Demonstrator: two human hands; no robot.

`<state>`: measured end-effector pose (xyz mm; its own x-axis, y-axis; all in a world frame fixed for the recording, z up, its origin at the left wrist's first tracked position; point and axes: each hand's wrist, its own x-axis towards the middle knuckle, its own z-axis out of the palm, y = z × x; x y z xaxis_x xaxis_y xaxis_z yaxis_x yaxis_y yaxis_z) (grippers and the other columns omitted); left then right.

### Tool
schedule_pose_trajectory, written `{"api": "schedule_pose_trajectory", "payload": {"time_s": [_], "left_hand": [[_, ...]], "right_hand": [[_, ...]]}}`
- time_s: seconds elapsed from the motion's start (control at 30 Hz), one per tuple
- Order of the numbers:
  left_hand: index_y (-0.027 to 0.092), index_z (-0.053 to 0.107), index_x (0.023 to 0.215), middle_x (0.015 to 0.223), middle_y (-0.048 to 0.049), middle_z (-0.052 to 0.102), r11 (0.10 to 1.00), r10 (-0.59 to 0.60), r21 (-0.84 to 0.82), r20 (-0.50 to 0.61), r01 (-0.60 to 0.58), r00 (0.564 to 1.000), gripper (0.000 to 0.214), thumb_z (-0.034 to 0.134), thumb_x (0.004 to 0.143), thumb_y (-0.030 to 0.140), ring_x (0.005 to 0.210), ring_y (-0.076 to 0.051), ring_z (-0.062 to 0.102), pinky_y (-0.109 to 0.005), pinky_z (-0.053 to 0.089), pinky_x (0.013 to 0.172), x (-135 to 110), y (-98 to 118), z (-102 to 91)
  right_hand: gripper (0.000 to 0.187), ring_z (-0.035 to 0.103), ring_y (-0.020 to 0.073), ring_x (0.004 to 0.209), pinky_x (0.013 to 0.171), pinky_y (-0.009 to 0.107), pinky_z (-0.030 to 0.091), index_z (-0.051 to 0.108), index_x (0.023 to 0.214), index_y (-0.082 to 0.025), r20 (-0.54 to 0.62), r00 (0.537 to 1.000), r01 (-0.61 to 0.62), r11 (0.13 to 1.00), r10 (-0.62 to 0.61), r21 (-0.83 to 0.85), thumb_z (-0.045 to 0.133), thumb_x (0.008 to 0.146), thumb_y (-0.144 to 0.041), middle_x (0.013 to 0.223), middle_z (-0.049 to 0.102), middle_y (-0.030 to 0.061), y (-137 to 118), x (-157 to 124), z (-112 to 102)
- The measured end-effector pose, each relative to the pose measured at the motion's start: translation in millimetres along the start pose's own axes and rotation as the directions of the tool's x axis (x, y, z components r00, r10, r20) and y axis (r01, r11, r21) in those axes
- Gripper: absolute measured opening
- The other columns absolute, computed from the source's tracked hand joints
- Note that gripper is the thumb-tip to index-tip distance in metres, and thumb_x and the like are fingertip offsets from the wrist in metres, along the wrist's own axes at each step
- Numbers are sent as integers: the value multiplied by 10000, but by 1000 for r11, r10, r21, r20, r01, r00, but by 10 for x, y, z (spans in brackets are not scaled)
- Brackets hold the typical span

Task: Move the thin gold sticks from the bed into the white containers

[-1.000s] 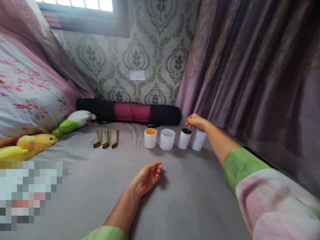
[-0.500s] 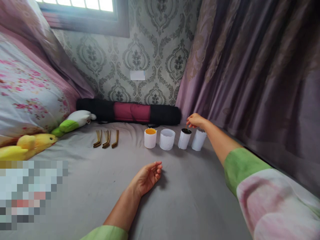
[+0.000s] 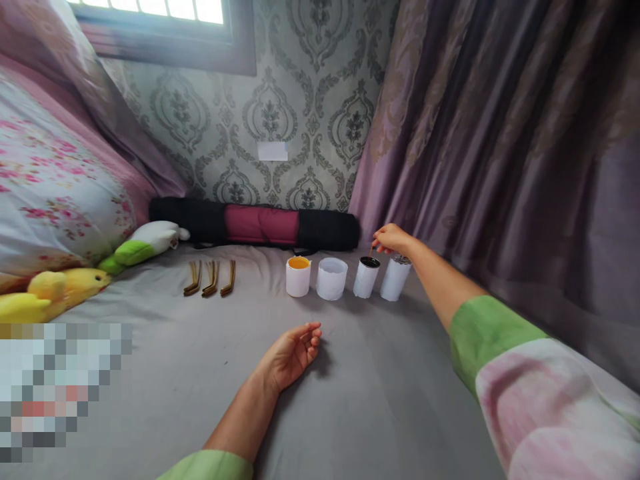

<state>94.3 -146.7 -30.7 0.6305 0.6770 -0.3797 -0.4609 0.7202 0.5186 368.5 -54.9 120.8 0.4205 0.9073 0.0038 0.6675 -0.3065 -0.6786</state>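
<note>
Over the mouth of a narrow white can (image 3: pixel 367 283) with a dark inside, my right hand (image 3: pixel 393 239) has its fingertips pinched. A thin brownish stick (image 3: pixel 371 252) seems to point down from them; it is small and partly hidden. Beneath that wrist stands a taller white can (image 3: pixel 394 281), its top partly covered by the hand. To the left are a wide whitish tub (image 3: pixel 331 283) and a white container (image 3: pixel 298 283) with an orange inside. My left hand (image 3: pixel 295 353) rests on the grey sheet (image 3: pixel 165 393), palm partly up, fingers loosely curled and apart, nothing in it.
Three small groups of bent, brownish metallic pieces (image 3: pixel 210 280) lie on the sheet at left. A black and maroon roll (image 3: pixel 260 225) lines the wall. Plush toys (image 3: pixel 70 285) sit far left, and a purple curtain (image 3: pixel 480 153) hangs at right.
My right hand has risen slightly, and the thin stick shows higher above the dark can's mouth. The view has shifted a little; my left hand stays resting on the sheet.
</note>
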Motion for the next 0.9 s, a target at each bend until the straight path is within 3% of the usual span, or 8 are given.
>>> {"api": "schedule_pose_trajectory", "payload": {"time_s": [0.53, 0.9], "left_hand": [[93, 515, 858, 687, -36, 567, 1000, -2, -12, 32, 3, 999, 111, 496, 751, 113, 517, -56, 517, -165, 436, 468, 9, -5, -35], [86, 532, 851, 675, -30, 569, 999, -3, -38, 52, 5, 999, 143, 546, 713, 122, 519, -55, 509, -153, 419, 455, 27, -8, -65]], "right_hand": [[192, 494, 35, 421, 364, 137, 341, 537, 909, -103, -1, 999, 41, 993, -41, 107, 432, 825, -239, 782, 643, 94, -37, -104, 41], [241, 464, 19, 403, 338, 138, 317, 541, 808, -111, 6, 990, 139, 973, -142, 183, 391, 839, -298, 769, 623, 68, -55, -361, 228]]}}
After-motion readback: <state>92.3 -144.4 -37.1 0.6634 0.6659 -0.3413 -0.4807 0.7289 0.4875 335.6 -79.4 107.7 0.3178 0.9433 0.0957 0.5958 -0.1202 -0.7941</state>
